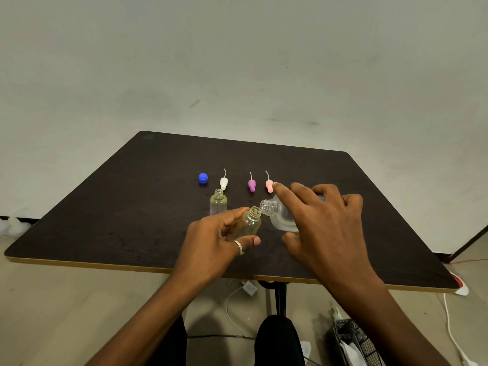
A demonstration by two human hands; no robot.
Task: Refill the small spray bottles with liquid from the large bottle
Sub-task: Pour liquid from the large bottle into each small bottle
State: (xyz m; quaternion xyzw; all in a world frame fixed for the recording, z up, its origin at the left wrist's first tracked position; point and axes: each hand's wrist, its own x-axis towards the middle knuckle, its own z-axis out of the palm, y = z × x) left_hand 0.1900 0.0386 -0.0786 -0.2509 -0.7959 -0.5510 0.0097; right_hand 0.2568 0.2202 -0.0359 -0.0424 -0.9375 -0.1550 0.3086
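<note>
Pale, scuffed wall stands behind a dark wood-grain table with a light edge band, and on it the pouring step of the refill looks to be in hand. The left hand is wrapped around a small clear spray bottle, thumb below and fingers over the far side, tilting its open neck up and to the right. The right hand grips the large clear bottle from above, forefinger stretched along its shoulder and thumb beneath, so that it lies nearly on its side with its threaded mouth just beside the small bottle's rim; whether they touch cannot be told, and no stream is visible. A second uncapped small bottle stands upright just behind the left hand and seems to hold liquid. Farther back lie a blue cap, a white spray top, a purple spray top and a pink spray top, the pink one just beyond the right forefinger tip. The next move probably calls for steady mouth-to-mouth alignment and a gentle tilt, since both necks are narrow and a spill is likely.
</note>
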